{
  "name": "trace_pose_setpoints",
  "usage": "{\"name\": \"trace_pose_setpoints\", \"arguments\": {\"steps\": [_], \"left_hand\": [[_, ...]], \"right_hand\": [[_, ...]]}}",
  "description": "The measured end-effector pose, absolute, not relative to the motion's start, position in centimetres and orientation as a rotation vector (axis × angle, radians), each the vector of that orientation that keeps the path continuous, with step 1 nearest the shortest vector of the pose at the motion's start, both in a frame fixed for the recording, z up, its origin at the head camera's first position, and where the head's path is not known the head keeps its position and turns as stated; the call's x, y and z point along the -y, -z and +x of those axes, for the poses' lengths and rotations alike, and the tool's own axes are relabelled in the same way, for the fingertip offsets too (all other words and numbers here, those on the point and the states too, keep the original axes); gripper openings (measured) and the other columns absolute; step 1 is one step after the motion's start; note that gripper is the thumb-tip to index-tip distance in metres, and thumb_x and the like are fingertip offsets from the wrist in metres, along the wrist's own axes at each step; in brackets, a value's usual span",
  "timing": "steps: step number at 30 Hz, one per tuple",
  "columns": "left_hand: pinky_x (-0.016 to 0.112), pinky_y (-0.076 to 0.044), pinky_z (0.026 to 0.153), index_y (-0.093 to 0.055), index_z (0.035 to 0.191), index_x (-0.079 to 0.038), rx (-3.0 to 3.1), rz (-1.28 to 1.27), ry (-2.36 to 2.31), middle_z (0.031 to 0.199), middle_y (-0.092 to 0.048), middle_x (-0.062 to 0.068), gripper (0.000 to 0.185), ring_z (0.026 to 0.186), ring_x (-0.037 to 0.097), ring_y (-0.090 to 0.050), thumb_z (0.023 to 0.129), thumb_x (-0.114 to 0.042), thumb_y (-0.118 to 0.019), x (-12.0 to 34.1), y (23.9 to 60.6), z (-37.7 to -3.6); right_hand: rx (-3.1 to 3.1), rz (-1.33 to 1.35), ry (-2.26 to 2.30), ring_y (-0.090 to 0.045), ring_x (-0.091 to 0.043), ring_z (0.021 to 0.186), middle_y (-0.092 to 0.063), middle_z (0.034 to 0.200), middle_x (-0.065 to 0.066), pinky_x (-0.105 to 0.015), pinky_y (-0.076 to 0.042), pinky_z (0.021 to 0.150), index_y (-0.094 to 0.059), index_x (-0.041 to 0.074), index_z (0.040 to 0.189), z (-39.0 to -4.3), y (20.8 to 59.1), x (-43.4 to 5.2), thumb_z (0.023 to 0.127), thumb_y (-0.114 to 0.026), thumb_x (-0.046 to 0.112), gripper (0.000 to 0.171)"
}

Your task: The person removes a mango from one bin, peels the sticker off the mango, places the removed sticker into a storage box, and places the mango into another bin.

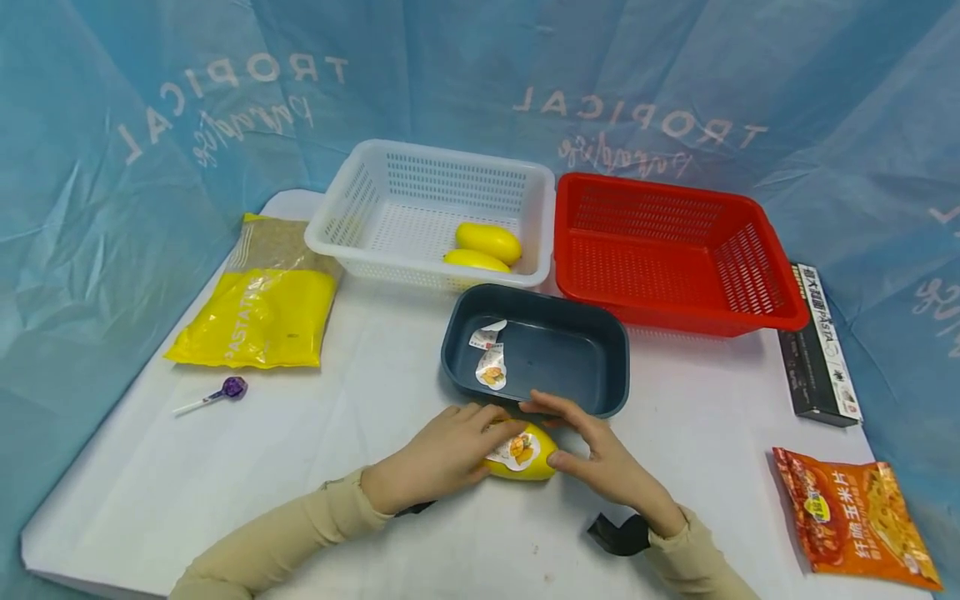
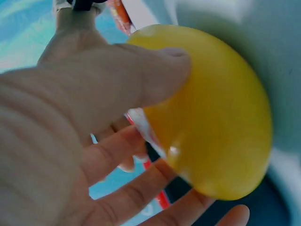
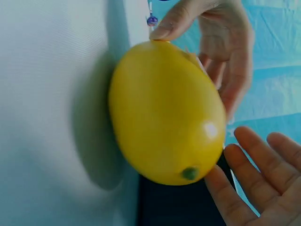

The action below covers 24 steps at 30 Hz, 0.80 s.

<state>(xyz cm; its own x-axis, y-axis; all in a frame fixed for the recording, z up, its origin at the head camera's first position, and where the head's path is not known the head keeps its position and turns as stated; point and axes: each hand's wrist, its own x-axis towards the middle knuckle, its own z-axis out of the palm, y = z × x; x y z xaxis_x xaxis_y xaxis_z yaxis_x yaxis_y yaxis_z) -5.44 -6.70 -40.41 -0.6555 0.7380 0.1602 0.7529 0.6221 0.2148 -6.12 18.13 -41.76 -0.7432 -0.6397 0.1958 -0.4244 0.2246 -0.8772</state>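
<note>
- Firmly, left hand [image 1: 438, 458] curls round the yellow mango [image 1: 525, 457] near the surface's front edge.
- Right hand [image 1: 600, 454], fingers relaxed and spread, touches its tip.

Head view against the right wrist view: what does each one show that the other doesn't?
Only the head view shows the white basket with two mangoes, the red basket, the dark tray with peeled stickers, the lollipop, the snack packets, and the sticker on the held mango.

Only the right wrist view shows that mango's green stem end and plain yellow underside.

Both show the left hand gripping the mango and the right hand at its tip, on the white table.
</note>
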Motion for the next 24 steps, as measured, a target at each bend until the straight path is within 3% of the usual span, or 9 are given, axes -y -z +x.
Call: {"name": "trace_pose_setpoints", "arguments": {"steps": [7, 15, 24], "left_hand": [[0.028, -0.050, 0.067, -0.062, 0.126, -0.020, 2.614, -1.176, 0.124, 0.106, -0.064, -0.001, 0.046, 0.093, 0.016, -0.062, 0.082, -0.020, -0.076, 6.5, 40.5, -4.7], [0.025, -0.048, 0.063, -0.064, 0.123, -0.019, 2.567, -1.153, 0.083, 0.103, -0.064, -0.002, 0.046, 0.088, 0.014, -0.063, 0.079, -0.020, -0.078, 6.5, 40.4, -4.7], [0.027, -0.050, 0.067, -0.061, 0.124, -0.015, 2.864, -1.078, 0.526, 0.097, -0.064, -0.002, 0.050, 0.082, 0.014, -0.061, 0.079, -0.026, -0.080, 6.9, 39.3, -5.4]], "right_hand": [[-2.320, -0.960, 1.381, -0.049, -0.019, 0.131, -0.048, 0.147, -0.007, -0.029, -0.039, 0.111, -0.034, 0.015, 0.149, -5.9, 43.3, -17.4, 0.083, -0.075, 0.014, 0.077], [-2.431, -0.903, 1.246, -0.049, -0.020, 0.130, -0.044, 0.150, -0.002, -0.033, -0.039, 0.111, -0.037, 0.018, 0.148, -5.8, 44.9, -16.7, 0.073, -0.085, 0.026, 0.089], [-2.405, -0.842, 1.307, -0.052, -0.015, 0.122, -0.051, 0.143, 0.001, -0.032, -0.043, 0.107, -0.043, 0.022, 0.143, -6.2, 45.9, -16.7, 0.073, -0.085, 0.030, 0.081]]}}
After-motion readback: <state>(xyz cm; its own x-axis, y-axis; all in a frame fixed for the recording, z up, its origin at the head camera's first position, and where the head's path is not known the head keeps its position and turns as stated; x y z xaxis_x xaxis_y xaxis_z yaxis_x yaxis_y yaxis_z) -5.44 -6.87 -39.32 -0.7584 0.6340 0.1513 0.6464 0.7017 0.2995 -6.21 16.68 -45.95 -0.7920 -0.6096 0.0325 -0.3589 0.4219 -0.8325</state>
